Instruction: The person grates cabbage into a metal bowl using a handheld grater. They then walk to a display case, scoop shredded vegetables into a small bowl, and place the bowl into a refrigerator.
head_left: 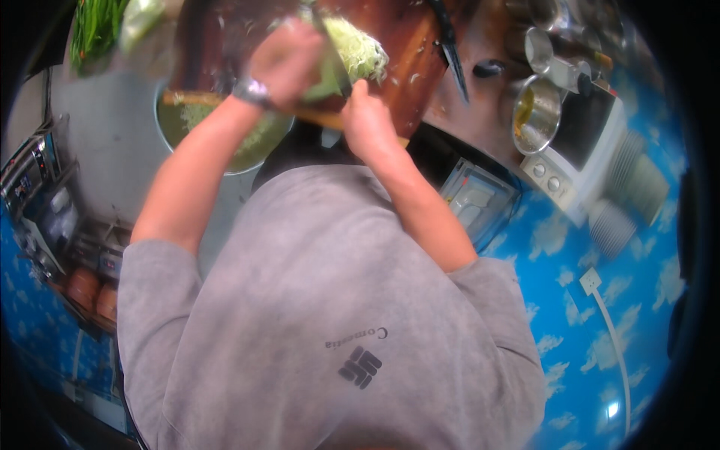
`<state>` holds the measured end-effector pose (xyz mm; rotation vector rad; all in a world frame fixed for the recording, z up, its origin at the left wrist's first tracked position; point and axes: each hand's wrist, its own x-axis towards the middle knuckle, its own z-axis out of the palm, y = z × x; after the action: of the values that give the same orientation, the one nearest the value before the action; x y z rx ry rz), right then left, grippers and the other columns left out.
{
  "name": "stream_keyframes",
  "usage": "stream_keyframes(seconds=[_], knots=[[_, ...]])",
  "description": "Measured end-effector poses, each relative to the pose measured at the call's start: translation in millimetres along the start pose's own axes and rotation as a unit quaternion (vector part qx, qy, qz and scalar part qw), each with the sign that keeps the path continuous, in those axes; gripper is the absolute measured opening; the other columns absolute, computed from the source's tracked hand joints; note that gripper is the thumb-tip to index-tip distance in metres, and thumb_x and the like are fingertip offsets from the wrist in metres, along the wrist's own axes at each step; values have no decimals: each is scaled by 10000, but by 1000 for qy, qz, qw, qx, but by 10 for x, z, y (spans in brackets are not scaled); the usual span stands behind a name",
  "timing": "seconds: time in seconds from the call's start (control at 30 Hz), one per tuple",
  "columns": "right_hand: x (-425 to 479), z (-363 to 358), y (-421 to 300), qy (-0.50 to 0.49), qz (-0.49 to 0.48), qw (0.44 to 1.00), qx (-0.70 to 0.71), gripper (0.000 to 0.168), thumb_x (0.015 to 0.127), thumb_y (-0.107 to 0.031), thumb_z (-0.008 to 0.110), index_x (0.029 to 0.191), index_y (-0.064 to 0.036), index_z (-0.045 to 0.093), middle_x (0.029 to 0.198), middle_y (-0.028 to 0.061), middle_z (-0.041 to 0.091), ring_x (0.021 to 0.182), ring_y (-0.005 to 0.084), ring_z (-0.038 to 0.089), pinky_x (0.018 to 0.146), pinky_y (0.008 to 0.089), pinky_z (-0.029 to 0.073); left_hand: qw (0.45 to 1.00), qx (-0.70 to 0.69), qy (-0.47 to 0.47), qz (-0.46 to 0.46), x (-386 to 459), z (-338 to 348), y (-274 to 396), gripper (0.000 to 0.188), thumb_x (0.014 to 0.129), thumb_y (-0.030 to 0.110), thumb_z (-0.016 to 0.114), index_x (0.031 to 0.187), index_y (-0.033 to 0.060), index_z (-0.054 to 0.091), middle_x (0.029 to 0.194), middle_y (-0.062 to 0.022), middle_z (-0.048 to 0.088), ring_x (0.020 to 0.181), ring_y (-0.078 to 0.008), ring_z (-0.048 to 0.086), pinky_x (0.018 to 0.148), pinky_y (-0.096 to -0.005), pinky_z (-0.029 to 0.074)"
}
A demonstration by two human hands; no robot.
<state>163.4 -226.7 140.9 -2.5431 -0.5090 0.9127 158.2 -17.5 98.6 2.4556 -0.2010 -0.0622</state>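
Note:
A wooden cutting board (pixel 416 56) lies before me, its near edge facing my body. My right hand (pixel 368 121) is closed around the handle end of a kitchen knife (pixel 336 56), whose blade points away from me. To the right of the blade is a heap of pale shredded cabbage (pixel 363 53). My left hand (pixel 289 62), blurred and wearing a metal-banded wristwatch (pixel 251 91), presses on the cabbage (pixel 323 84) at the blade's left side. Its fingertips and the part of the cabbage under them are hidden.
Under the board's near left side, a large metal basin (pixel 261 143) contains shredded cabbage. A black-handled knife (pixel 453 56) lies at the board's right, blade past the edge. Farther right are a steel bowl (pixel 548 121) with yellow residue and a white microwave oven (pixel 604 135). Green vegetables (pixel 95 34) lie far left.

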Motion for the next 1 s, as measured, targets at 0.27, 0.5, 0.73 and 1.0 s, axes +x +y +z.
stream_keyframes(seconds=[0.27,0.5,0.73,1.0], knots=[[291,429,193,25,18,999,28,174,954,-110,522,1039,25,453,879,303,682,860,529,659,756,597,535,995,-51,81,31,-93,170,-75,517,608,39,840,1068,12,605,1128,-135,606,1110,-369,544,955,-429,498],[-192,-282,-146,39,-59,997,37,184,941,-67,550,1019,36,418,792,297,658,784,517,645,703,601,518,990,-122,64,-18,-73,224,-162,472,614,65,834,1038,1,637,1121,-138,611,1104,-364,549,945,-430,502],[-153,-219,-120,5,-21,1000,17,173,942,-60,540,1004,31,408,798,307,663,791,518,654,718,598,531,996,-45,67,28,-96,167,-100,472,601,37,833,1029,-2,636,1115,-134,613,1085,-373,551,935,-435,499],[292,513,189,27,8,999,35,166,950,-95,522,1033,17,432,846,302,677,827,528,658,742,603,533,999,-24,32,-1,-163,285,-175,494,631,39,841,1067,2,613,1166,-150,598,1124,-382,546,981,-436,482]])
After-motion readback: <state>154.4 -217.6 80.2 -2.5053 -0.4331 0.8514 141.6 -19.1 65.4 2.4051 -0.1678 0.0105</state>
